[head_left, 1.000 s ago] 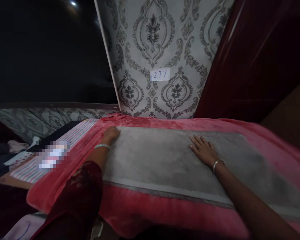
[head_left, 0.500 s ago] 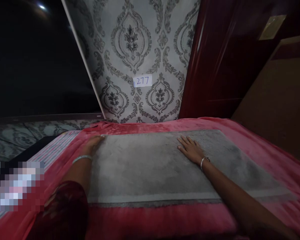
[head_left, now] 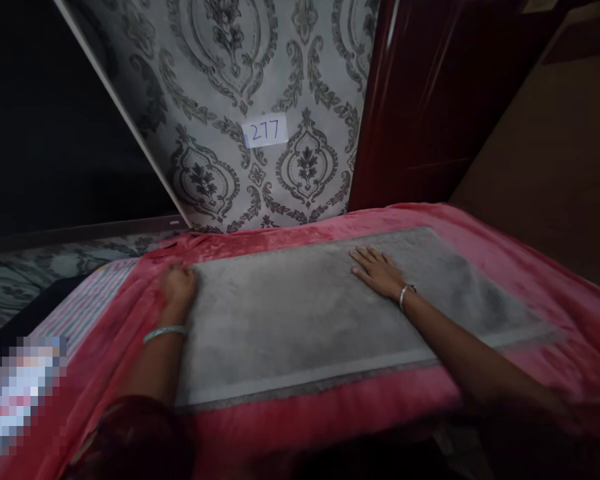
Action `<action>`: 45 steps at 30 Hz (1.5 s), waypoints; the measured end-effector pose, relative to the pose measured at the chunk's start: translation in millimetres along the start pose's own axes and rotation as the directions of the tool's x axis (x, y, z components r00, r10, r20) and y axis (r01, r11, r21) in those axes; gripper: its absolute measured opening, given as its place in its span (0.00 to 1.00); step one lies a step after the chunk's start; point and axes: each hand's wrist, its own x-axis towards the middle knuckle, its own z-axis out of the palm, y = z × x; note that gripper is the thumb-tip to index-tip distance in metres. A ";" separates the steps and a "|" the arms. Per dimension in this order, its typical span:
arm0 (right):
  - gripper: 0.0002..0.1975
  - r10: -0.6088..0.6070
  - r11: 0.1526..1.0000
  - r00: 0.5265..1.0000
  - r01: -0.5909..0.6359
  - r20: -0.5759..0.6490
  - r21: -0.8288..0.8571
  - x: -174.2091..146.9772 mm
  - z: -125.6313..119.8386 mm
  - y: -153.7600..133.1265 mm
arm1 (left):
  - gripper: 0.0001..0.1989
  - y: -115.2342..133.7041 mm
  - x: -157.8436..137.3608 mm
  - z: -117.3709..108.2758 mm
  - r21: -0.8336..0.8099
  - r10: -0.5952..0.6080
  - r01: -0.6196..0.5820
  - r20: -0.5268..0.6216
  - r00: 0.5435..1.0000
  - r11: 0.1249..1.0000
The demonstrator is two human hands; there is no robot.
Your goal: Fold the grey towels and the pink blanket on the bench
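A grey towel (head_left: 280, 313) with a pale band along its near edge lies spread flat on a red-pink plush blanket (head_left: 330, 403). My right hand (head_left: 379, 270) rests palm down on the towel, right of its middle, with the fingers stretched out. At the towel's far left corner is my left hand (head_left: 179, 287), somewhat blurred, its fingers curled in. Whether cloth is inside those fingers is hidden. A bangle circles each wrist.
A large dark screen (head_left: 55, 133) stands at the back left. Patterned wallpaper bears a paper label (head_left: 265, 130) reading 277. Dark red glossy panelling (head_left: 420, 100) and a brown board-like surface (head_left: 545, 167) rise on the right. Striped cloth (head_left: 85, 303) lies at left.
The view has tilted and shifted. My left hand's fingers, stretched over the towel's corner before, are now curled at its left edge. My right hand stays flat on the towel.
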 end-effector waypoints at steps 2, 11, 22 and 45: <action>0.32 0.012 1.000 1.000 -0.011 0.021 -0.010 1.1 -4.5 0.7 | 0.30 18.1 -14.5 6.8 0.089 0.205 -0.216 0.115 0.972 0.972; 0.34 -0.145 0.989 0.979 0.138 0.145 0.060 -22.2 -9.7 -35.1 | 0.32 64.1 -103.4 43.1 0.217 0.516 -0.635 0.420 0.746 0.741; 0.29 -0.392 0.919 0.918 0.388 0.053 0.073 -162.4 -11.4 -58.6 | 0.38 10.4 -189.5 2.8 0.226 0.490 -0.644 0.483 0.726 0.731; 0.13 -0.479 0.742 0.750 0.623 -0.455 0.246 -168.8 -6.1 -117.6 | 0.14 24.0 -273.9 8.1 0.027 0.948 -0.947 -0.010 0.319 0.319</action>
